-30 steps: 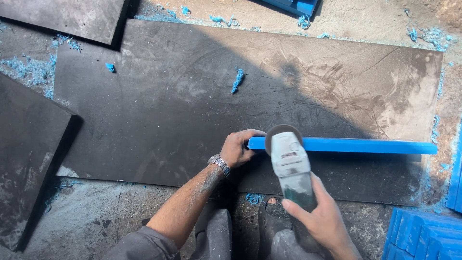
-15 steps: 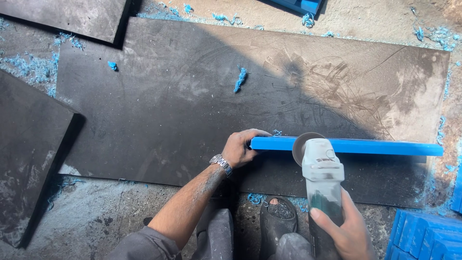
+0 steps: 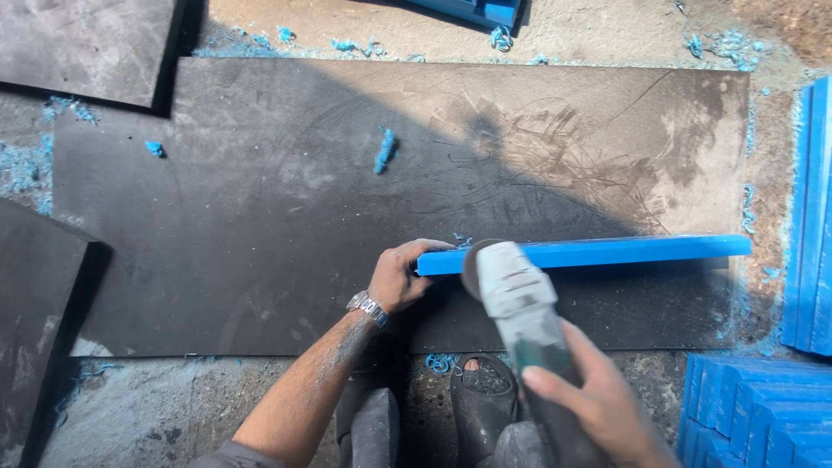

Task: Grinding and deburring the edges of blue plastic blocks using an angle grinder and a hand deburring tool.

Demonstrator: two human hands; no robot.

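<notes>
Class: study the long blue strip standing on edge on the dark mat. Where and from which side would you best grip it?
Probably at its bare right end, pinching the blue strip from above across its thin faces. The left hand already steadies the left end, and the grinder in the right hand crowds that side.

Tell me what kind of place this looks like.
Probably a small workshop floor where plastic is cut: a grey handheld angle grinder meets a long blue plastic strip on a dark scuffed rubber mat, with blue plastic shavings on dusty ground.
</notes>
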